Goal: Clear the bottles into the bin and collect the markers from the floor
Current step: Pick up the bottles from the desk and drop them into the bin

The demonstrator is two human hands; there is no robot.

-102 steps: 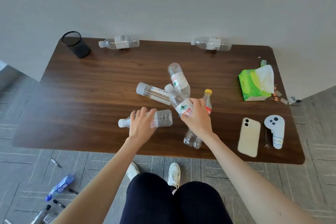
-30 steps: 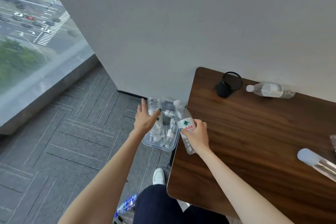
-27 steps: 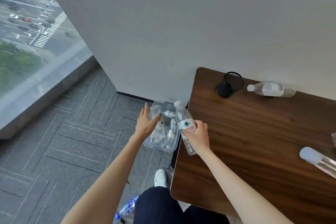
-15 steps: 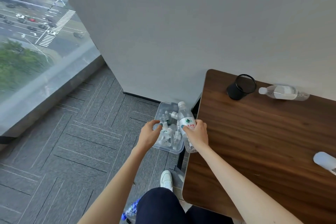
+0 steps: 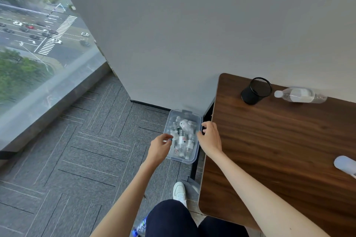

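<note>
So the clear bin (image 5: 180, 159) sits mid-frame on the floor, bottles (image 5: 182, 138) piled inside. Left hand (image 5: 159, 147) and right hand (image 5: 211, 140) hover over it, fingers loosely curled and holding nothing. One more bottle (image 5: 300, 95) lies on the surface (image 5: 279, 150), upper right.

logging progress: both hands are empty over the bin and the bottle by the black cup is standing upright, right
Not quite. The head view shows the bottle beside the black cup lying on its side on the table, not upright. The left hand and right hand are indeed empty over the bin.
</note>
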